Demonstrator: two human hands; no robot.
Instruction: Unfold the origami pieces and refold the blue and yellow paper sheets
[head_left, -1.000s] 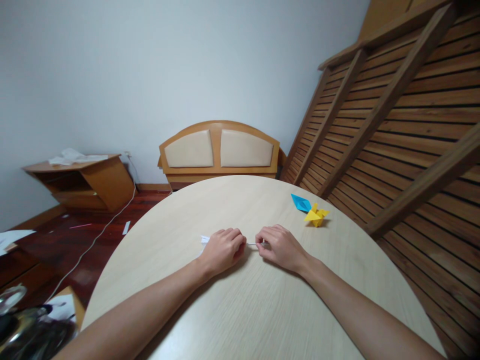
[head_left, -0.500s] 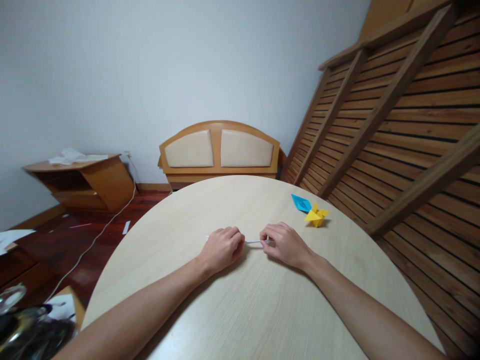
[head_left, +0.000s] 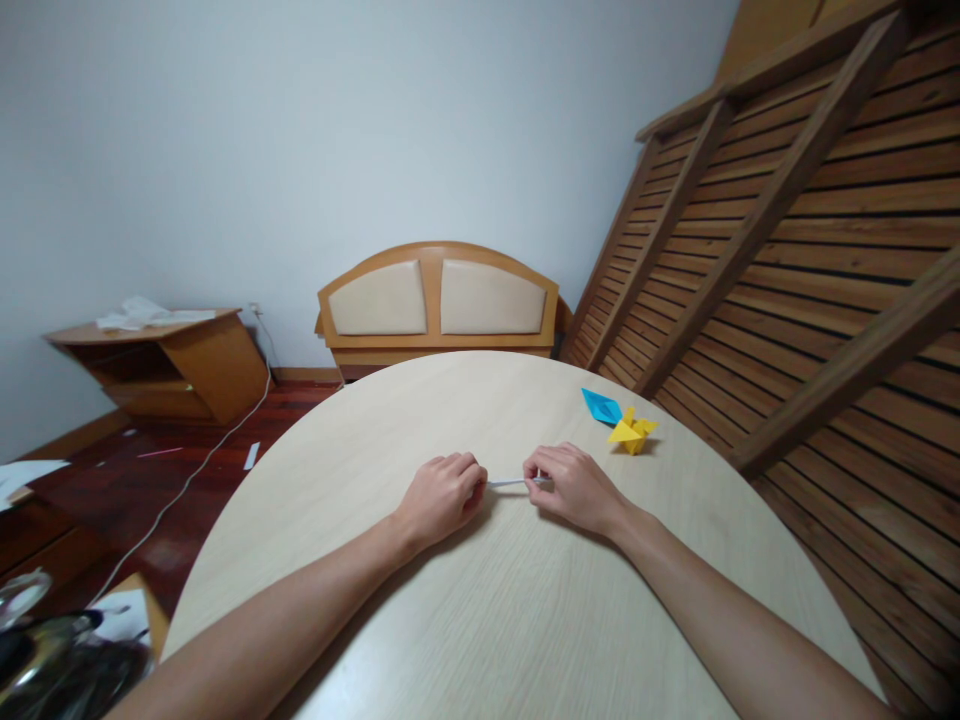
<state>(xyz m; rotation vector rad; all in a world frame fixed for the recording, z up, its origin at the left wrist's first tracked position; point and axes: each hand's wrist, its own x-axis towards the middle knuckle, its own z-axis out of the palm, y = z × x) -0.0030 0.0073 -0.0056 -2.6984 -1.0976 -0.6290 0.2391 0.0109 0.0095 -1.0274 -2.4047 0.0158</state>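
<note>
A thin white strip that looks like paper (head_left: 508, 483) stretches between my two hands, just above the pale wooden round table (head_left: 480, 610). My left hand (head_left: 444, 492) is closed on its left end, fingers curled and knuckles up. At the other end my right hand (head_left: 574, 487) pinches the strip between thumb and fingertips. Most of the strip is hidden inside the hands. Beyond my right hand sit a yellow folded-paper figure (head_left: 633, 432) and, touching or very close to it, a blue folded-paper boat (head_left: 601, 406).
A wooden slatted frame (head_left: 810, 260) leans along the table's right side. Past the far edge stands a padded headboard (head_left: 433, 300). On the left are a low cabinet (head_left: 195, 370) with white sheets on top and a white cable (head_left: 191, 480) across the floor.
My right hand has shifted very slightly to the right, and a little more of the white strip shows between the hands. The paper figures stay in place.
</note>
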